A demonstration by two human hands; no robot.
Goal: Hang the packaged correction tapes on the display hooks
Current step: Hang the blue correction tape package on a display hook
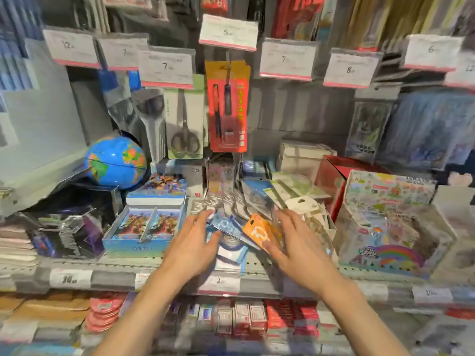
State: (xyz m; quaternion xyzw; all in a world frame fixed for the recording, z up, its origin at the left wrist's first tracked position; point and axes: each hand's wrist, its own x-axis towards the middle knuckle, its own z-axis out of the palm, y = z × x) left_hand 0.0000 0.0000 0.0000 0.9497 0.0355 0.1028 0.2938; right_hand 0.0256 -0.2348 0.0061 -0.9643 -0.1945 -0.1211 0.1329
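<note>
Loose pile of packaged correction tapes [246, 217] on the shelf [164, 263], between a blue card box [146, 227] and a sticker box [385, 227]. Left hand [191, 244] on blue packs [226, 226], fingers spread, grip unclear. Right hand [295, 242] pinching an orange pack [259, 231]; orange pen pack [227, 109] hanging on a hook above.

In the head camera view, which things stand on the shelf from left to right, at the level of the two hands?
Black box → blue card box → left hand → blue packet → orange packet → right hand → rainbow toy box.
</note>
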